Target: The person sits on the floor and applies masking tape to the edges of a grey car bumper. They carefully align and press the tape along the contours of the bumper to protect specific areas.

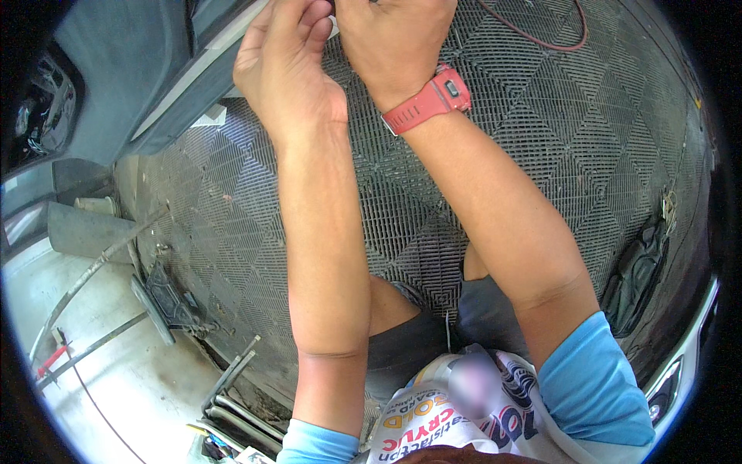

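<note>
A person's left hand [294, 85] and right hand [398, 46] are sitting close beside each other at the top edge. The left fingers [318, 34] are lying curled, partly cut off; the right ones are mostly falling outside the view, so I cannot tell whether either set is clamping on anything. A grey panel [131, 69] is standing just left of the left fingers, its pale edge [185, 87] running up behind that hand; whether they are touching is not showing. A red watch [427, 100] is circling the right wrist, on the body side of the fingers. A dark floor mat [533, 155] is spreading beneath both hands, and a red hose [568, 49] is curving to the right of the right fingers.
</note>
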Demonstrator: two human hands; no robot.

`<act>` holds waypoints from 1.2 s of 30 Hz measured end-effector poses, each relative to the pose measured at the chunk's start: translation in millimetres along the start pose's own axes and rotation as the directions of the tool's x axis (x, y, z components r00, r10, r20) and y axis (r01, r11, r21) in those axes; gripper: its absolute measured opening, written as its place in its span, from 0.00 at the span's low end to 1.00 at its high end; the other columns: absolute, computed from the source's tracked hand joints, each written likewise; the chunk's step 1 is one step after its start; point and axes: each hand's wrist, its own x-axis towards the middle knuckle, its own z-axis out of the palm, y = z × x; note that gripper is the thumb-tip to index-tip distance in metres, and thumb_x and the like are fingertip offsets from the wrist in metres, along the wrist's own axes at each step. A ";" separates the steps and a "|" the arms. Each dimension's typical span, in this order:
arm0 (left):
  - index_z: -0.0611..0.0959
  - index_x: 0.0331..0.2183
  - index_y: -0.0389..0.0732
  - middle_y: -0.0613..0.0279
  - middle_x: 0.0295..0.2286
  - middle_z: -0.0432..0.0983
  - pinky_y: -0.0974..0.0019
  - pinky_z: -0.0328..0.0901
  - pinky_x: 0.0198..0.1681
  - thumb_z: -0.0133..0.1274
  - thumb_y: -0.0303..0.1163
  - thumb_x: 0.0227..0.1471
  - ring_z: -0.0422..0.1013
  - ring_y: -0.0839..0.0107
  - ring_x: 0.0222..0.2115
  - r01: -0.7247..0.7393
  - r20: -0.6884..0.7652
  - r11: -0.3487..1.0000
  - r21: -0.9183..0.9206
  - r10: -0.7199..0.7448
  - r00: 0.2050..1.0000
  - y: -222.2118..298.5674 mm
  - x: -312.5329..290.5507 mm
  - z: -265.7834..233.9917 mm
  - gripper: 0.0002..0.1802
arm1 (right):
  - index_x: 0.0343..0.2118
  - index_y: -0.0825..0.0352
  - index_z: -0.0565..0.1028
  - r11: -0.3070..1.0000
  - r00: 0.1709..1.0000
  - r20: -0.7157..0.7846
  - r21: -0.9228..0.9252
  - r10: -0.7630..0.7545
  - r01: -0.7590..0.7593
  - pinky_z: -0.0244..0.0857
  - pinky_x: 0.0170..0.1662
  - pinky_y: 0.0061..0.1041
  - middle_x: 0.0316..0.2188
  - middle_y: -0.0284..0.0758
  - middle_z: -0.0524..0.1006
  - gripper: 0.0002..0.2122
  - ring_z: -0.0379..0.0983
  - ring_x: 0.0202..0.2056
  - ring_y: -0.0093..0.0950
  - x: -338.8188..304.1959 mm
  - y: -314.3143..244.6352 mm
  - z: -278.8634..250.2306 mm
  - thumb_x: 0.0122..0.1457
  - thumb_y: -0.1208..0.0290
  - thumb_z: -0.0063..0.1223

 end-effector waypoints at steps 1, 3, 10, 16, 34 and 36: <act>0.84 0.39 0.34 0.61 0.30 0.84 0.81 0.73 0.31 0.64 0.27 0.57 0.78 0.80 0.27 -0.007 0.004 1.000 -0.001 0.007 1.000 -1.1 0.1 -0.4 0.09 | 0.31 0.68 0.78 1.000 1.000 -0.007 0.004 0.002 -0.002 0.67 0.37 0.32 0.26 0.37 0.78 0.02 0.75 0.31 0.35 -0.6 0.6 0.9 0.56 0.79 0.60; 0.84 0.39 0.34 0.61 0.29 0.84 0.82 0.73 0.31 0.64 0.27 0.56 0.78 0.81 0.26 -0.019 0.012 1.000 -0.003 0.020 1.000 -3.3 0.0 -0.7 0.09 | 0.31 0.68 0.78 1.000 1.000 -0.022 0.012 0.007 -0.007 0.67 0.37 0.32 0.26 0.37 0.78 0.02 0.74 0.31 0.35 -1.4 1.0 2.8 0.56 0.79 0.60; 0.84 0.37 0.34 0.60 0.29 0.83 0.79 0.72 0.32 0.66 0.28 0.55 0.78 0.78 0.27 -0.066 0.012 0.998 -0.003 0.066 0.998 -4.4 -0.8 -1.9 0.09 | 0.31 0.68 0.78 0.998 1.000 0.021 -0.057 -0.023 0.024 0.67 0.38 0.34 0.27 0.38 0.78 0.02 0.74 0.32 0.37 0.1 -0.1 0.5 0.55 0.79 0.60; 0.83 0.38 0.32 0.56 0.31 0.84 0.75 0.75 0.35 0.67 0.25 0.52 0.80 0.73 0.30 -0.132 0.029 0.991 0.012 0.132 0.991 -9.2 0.0 -5.3 0.12 | 0.30 0.68 0.78 0.998 0.999 0.030 -0.056 -0.042 0.043 0.67 0.39 0.35 0.28 0.39 0.77 0.02 0.75 0.32 0.39 2.2 0.6 -1.8 0.55 0.79 0.60; 0.84 0.28 0.35 0.58 0.23 0.82 0.78 0.66 0.26 0.71 0.30 0.48 0.76 0.77 0.21 -0.360 -0.029 0.900 0.245 0.378 0.925 -17.1 9.5 -5.1 0.11 | 0.31 0.67 0.79 0.993 0.997 0.039 -0.091 -0.066 0.069 0.67 0.43 0.39 0.29 0.40 0.78 0.03 0.75 0.36 0.42 4.5 1.3 -1.9 0.53 0.77 0.62; 0.84 0.27 0.36 0.58 0.22 0.82 0.77 0.65 0.25 0.72 0.32 0.47 0.75 0.77 0.20 -0.359 -0.021 0.889 0.285 0.380 0.925 -15.7 8.9 -7.9 0.13 | 0.31 0.67 0.79 0.993 0.997 0.024 -0.099 -0.069 0.071 0.66 0.43 0.39 0.29 0.40 0.78 0.03 0.75 0.36 0.42 3.2 1.4 -1.1 0.54 0.77 0.62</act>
